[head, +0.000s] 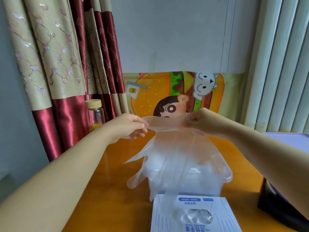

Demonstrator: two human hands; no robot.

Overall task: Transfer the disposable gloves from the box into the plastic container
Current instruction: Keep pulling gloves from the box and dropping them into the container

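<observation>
Above the orange worktop [108, 190], left grip [128, 128] and right grip [202, 121] each pinch the cuff of a clear glove [175, 148] stretched between them. The glove hangs over the plastic container [229, 175]. The glove box [167, 213] sits just near of it (more clear film in its opening).

The table [108, 198] carries a box [167, 215], plastic container [224, 178] and bottle [95, 114].
</observation>
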